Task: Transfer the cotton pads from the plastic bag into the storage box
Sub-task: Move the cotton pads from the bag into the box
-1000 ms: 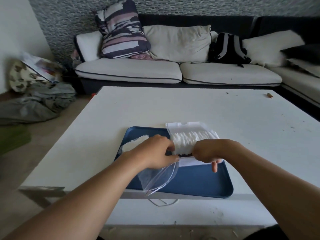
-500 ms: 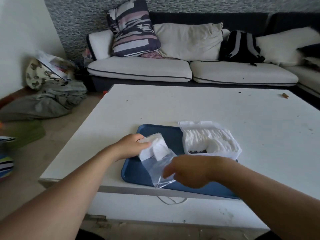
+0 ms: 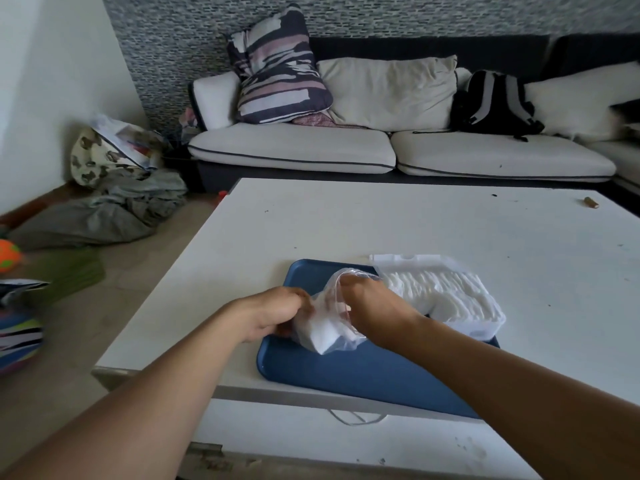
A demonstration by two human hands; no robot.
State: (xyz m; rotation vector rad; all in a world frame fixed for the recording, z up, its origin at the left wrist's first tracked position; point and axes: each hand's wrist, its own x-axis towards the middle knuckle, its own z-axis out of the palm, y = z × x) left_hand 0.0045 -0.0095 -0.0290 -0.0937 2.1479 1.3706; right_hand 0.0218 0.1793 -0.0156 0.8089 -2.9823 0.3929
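A clear plastic bag (image 3: 332,336) with a small stack of white cotton pads (image 3: 323,336) in its bottom is held over a blue tray (image 3: 363,372). My left hand (image 3: 273,311) grips the bag's left side. My right hand (image 3: 369,304) reaches into the bag's open mouth; its fingertips are hidden inside the plastic. To the right on the tray stands the clear storage box (image 3: 478,325), lid open at the back, filled with a row of white cotton pads (image 3: 440,289).
The tray lies near the front edge of a white table (image 3: 381,223). A small brown object (image 3: 590,202) sits at the table's far right. A sofa with cushions and a black backpack (image 3: 495,105) stands behind. Clothes and bags lie on the floor at left.
Both hands left the storage box. My left hand lifted the bag off the tray, and my right hand moved from the bag's lower end up into its mouth.
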